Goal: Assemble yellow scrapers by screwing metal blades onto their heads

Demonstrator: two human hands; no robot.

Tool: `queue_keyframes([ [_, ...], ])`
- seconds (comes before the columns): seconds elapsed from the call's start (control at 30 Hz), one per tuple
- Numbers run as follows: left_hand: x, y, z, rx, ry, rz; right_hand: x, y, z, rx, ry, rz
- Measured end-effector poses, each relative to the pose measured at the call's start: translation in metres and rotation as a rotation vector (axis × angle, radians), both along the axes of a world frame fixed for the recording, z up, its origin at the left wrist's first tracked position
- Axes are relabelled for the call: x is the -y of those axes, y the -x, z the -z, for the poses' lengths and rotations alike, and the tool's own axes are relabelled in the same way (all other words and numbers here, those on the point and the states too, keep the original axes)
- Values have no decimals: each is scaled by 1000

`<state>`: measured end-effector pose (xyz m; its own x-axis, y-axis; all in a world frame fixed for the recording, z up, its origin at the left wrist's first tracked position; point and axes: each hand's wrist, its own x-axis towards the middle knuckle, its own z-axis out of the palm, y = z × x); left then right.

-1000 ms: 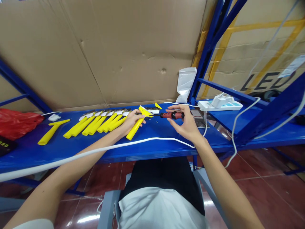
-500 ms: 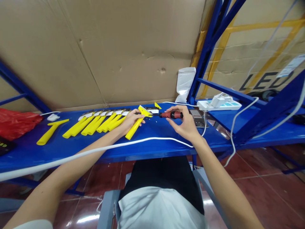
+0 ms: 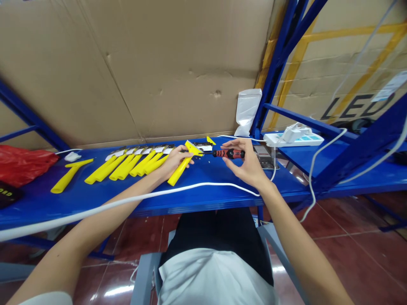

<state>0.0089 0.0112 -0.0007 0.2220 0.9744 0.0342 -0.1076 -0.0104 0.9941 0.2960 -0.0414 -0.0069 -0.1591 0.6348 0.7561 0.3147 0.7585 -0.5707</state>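
Observation:
My left hand is closed around a yellow scraper, whose tubular handle slants down toward the bench's front edge. My right hand has its thumb and fingers loosely about the red-and-black handle of a screwdriver. The screwdriver lies level, its shaft pointing left, with the tip at the scraper's head. Exactly where the tip sits is too small to make out. Left of my left hand, several yellow scrapers with pale blades lie in a row. A yellow T-shaped handle without a visible blade lies farther left.
The blue bench carries a red plastic bag on the left. A white cable crosses in front of my forearms. At right are a white power strip and blue rack posts. Behind stands cardboard.
The screwdriver handle has turned about its axis, and my right fingers have loosened slightly on it. My left hand and the scraper stay in nearly the same place.

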Motion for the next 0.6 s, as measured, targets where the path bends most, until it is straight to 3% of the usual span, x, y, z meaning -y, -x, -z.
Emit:
queue_keyframes([
  [0.27,-3,3,6,4,-26,39,-6,-2,5,25,-90,170],
  [0.47,-2,2,3,-6,-11,45,2,-2,-2,31,-61,36],
  [0.6,-3,2,3,-3,-6,6,3,0,-2,60,-95,70],
])
